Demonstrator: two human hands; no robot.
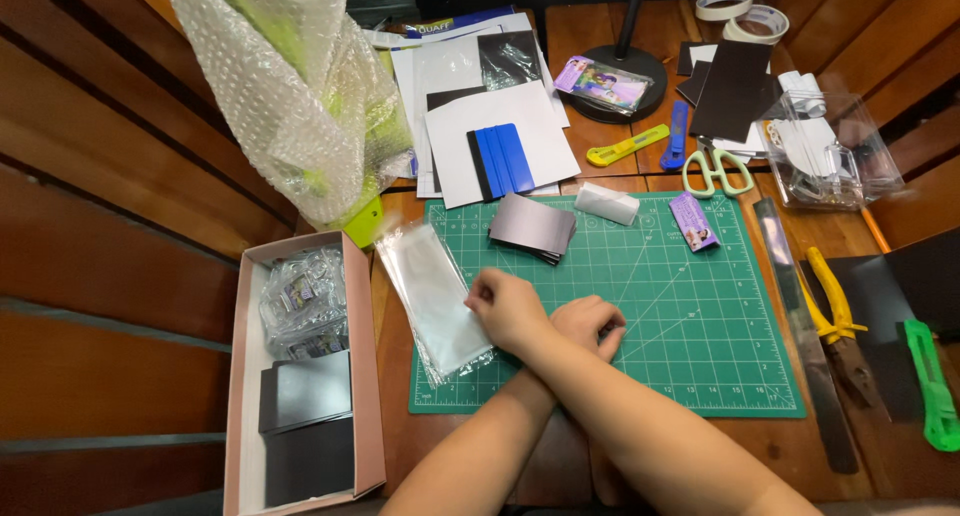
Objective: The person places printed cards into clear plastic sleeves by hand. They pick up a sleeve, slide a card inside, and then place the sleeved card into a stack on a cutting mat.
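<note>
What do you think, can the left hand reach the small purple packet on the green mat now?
Probably yes. The left hand rests on the green mat, crossed with the other arm, and only bare mat lies between it and the purple packet.

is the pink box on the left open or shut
Open. The pink box has no lid on it, and its contents show from above: clear packets at the far end and dark sheets nearer the person.

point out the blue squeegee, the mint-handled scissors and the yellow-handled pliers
blue felt-edged squeegee [503, 160], head view, middle of its blue face
mint-handled scissors [716, 172], head view, where the two handle loops meet
yellow-handled pliers [833, 306], head view, on the yellow grips
</note>
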